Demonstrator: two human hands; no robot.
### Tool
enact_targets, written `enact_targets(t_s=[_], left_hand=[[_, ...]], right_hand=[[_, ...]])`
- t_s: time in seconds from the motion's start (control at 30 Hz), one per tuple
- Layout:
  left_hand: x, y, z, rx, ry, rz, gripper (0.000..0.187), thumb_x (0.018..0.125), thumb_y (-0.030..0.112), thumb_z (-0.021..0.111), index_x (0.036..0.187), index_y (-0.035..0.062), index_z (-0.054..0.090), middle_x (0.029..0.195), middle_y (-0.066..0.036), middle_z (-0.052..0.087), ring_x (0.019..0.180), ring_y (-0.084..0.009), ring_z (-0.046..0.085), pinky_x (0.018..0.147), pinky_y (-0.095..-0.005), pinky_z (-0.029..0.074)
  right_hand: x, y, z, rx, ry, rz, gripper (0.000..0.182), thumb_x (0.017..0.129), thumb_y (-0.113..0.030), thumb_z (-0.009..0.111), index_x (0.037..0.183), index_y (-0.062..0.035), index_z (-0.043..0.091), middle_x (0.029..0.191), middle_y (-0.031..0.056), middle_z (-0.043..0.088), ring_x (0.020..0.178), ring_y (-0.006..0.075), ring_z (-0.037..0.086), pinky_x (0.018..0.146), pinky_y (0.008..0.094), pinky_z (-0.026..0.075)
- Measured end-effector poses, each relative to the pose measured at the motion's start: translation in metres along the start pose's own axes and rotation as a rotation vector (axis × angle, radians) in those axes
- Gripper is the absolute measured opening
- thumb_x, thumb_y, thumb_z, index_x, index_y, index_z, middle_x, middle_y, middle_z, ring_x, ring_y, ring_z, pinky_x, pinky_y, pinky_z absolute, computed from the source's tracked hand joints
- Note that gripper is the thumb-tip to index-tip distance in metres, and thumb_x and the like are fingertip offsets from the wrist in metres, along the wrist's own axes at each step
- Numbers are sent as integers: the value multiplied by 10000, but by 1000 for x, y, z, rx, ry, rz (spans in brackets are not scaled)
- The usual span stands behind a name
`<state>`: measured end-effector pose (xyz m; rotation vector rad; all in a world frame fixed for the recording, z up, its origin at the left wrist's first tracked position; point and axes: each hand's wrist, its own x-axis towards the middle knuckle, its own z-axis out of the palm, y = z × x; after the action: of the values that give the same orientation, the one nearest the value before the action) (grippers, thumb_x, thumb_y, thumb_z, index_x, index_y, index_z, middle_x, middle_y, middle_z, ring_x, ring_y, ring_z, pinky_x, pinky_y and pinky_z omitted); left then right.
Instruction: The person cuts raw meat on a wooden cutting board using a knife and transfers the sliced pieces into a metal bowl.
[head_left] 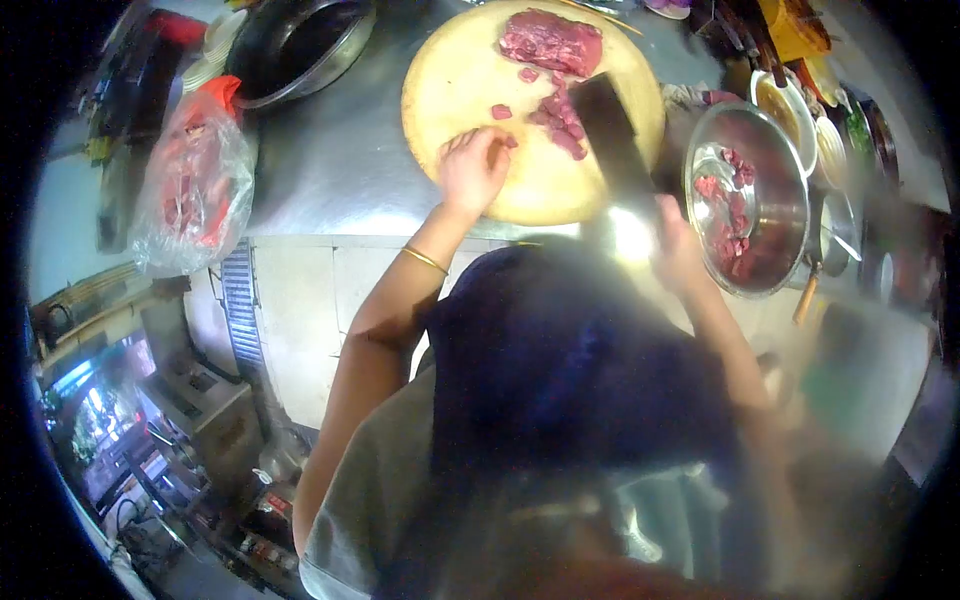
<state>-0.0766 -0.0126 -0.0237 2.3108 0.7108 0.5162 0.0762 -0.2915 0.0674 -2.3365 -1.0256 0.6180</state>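
Observation:
My left hand [473, 172] rests at the near left of a round yellowish cutting board [440, 75]. Its fingers are curled together, with a small piece of meat [511, 142] at their tips. In my right hand [677, 245] is the handle of a cleaver [618, 140], whose broad dark blade lies across the right part of the board; glare covers its near end. Left of the blade lies a cluster of cut meat [562, 125]. A large chunk of raw red meat [552, 42] sits at the far side, and a few small bits are scattered between.
Right of the board stands a metal bowl [775, 215] with several meat pieces inside. Beyond it are a bowl of liquid [785, 105] and other dishes. To the left, a clear plastic bag [195, 190] with reddish contents lies at the counter edge, near a dark wok-like pan [300, 50].

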Motion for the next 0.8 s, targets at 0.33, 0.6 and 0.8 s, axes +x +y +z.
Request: enact_targets(t_s=[0.33, 0.6, 0.8], left_hand=[[35, 44, 47, 361, -155, 486, 196, 813, 213, 679, 1002, 183, 723, 1334, -47, 570, 1372, -282, 395, 1170, -549, 221], [29, 13, 41, -999, 91, -211, 63, 908, 145, 650, 951, 119, 611, 957, -53, 663, 883, -203, 645, 847, -431, 539], [22, -21, -25, -1171, 262, -718, 127, 912, 125, 662, 1001, 80, 583, 905, -35, 647, 773, -127, 613, 670, -278, 520]], right_hand=[[-5, 11, 12, 86, 172, 119, 325, 929, -192, 593, 1193, -46, 473, 821, 240, 646, 781, 457, 636, 699, 534, 488], [-5, 16, 3, 221, 104, -36, 356, 930, -178, 589, 1242, -53, 469, 870, 249, 643, 846, 454, 639, 737, 503, 506], [-2, -31, -30, 73, -267, -170, 323, 913, -158, 596, 1206, -50, 512, 887, 247, 639, 905, 432, 636, 794, 480, 493]])
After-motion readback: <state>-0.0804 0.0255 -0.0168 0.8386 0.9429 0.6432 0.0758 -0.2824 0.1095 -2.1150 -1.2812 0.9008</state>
